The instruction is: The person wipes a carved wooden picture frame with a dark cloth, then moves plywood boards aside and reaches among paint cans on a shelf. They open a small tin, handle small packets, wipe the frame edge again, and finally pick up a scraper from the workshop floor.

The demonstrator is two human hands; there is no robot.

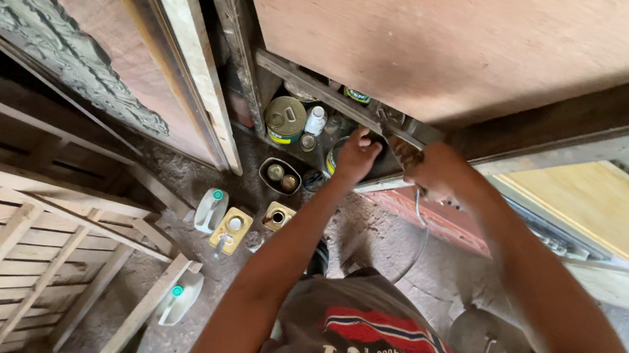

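Nearest the lens: the person's own torso in a grey printed shirt [367, 345], both forearms reaching away toward a low shelf under a large plywood panel [469, 37]. Left of it, a slatted wooden frame [11, 246] lies on the dirt floor [198, 172]. Left hand [357, 156] is curled, fingertips against the shelf edge beside a partly hidden tin [332, 159]; whether it grips anything cannot be told. Right hand [433, 169] is closed around a dark, blurred object [405, 149], kind not identifiable, held at the shelf's front rail. On the shelf: a round metal can [285, 119] with a yellow band, and a small white bottle [316, 120] just beside it. Below, on the floor: a dark tray [281, 175] with two small jars, two yellow-labelled rectangular cans [231, 230], and a white jug [210, 209]. Judgement: the held object looks rigid and light enough for one hand; best gripped around its middle, as now.
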